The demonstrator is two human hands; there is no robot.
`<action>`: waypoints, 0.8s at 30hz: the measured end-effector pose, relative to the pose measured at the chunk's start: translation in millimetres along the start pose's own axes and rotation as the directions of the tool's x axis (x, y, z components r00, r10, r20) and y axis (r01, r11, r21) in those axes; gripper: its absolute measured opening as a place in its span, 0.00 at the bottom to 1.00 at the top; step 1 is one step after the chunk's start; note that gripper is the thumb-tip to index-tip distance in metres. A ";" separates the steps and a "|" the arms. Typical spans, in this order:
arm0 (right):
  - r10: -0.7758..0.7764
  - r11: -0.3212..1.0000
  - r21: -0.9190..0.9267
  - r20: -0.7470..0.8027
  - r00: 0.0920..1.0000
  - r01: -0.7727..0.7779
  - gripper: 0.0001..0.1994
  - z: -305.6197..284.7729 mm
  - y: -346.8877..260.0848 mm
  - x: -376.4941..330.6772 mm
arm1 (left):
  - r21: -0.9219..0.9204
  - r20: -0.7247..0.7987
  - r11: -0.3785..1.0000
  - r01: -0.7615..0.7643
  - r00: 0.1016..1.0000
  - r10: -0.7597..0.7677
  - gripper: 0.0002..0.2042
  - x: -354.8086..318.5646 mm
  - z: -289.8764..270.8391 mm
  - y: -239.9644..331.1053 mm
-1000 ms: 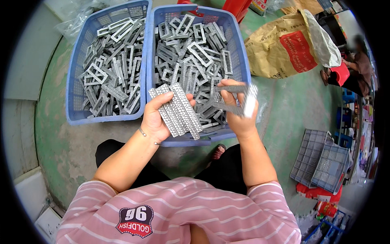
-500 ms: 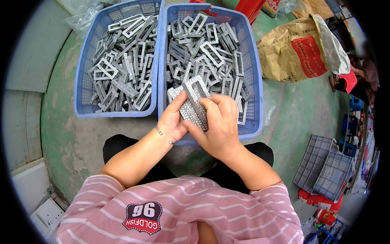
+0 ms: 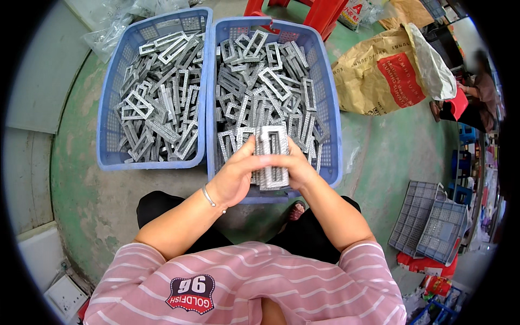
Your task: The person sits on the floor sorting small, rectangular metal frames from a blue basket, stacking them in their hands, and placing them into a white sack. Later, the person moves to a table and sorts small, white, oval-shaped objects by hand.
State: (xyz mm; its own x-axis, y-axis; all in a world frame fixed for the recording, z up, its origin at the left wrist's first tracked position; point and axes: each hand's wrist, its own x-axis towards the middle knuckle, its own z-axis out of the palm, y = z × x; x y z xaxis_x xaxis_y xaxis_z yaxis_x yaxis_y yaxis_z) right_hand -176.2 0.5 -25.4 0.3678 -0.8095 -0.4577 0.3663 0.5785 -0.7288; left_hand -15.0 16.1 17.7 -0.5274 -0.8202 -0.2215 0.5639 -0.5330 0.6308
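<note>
Over the near edge of the right blue crate (image 3: 337,157), both hands grip a stack of silver rectangular frames (image 3: 275,142) with textured faces and slot-like openings. My left hand (image 3: 232,176) closes on the stack's left side, and my right hand (image 3: 299,169) clasps it from the right. A thumb lies across the front of the stack. The frames stand roughly upright, one open face toward me; the fingers behind them are hidden. Beneath and beyond, many loose frames of the same kind (image 3: 275,84) fill the crate in a jumble.
Alongside on the left stands another blue crate (image 3: 101,124) heaped with similar frames. A brown paper sack (image 3: 357,81) lies to the right, with a red stool (image 3: 325,16) behind the crates. Grey crates (image 3: 441,230) sit farther right. A person (image 3: 482,92) is at the far right.
The stack has been turned from a slant to nearly upright and drawn slightly nearer. My right hand has shifted from its front to its right side. The whole view has tilted a little.
</note>
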 end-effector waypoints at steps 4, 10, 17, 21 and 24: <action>0.085 0.938 0.335 0.018 0.996 -0.086 0.21 -19.8 2.0 2.2 | 0.209 -0.002 0.977 -0.047 0.999 0.049 0.31 -5.6 20.4 16.2; -0.167 0.870 0.473 0.018 0.986 0.139 0.31 -35.5 -34.1 -10.8 | 0.175 -0.170 0.947 -0.269 0.939 0.298 0.14 5.3 -2.4 46.6; -0.727 0.622 0.235 -0.181 0.663 0.747 0.30 -60.9 -185.7 -48.7 | -0.236 -0.444 0.970 -0.056 0.894 -0.056 0.06 33.3 -49.4 18.2; -0.821 0.487 0.042 -0.317 0.474 0.872 0.15 -115.2 -327.1 -68.7 | -0.278 -0.510 0.957 -0.082 0.857 -0.075 0.06 42.1 -56.9 14.5; -0.895 0.385 -0.267 -0.343 0.286 0.883 0.16 -200.8 -431.8 -64.3 | -0.279 -0.527 0.954 -0.110 0.848 -0.056 0.06 45.2 -46.3 11.9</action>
State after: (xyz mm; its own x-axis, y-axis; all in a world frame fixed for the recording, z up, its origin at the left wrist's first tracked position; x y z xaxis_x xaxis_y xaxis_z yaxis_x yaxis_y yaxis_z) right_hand -529.7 -217.4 216.5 -0.5155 -0.7838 0.3464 0.2376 -0.5191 -0.8210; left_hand -2.7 -36.9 -19.2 -0.1438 -0.7750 -0.6154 0.7737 -0.4758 0.4183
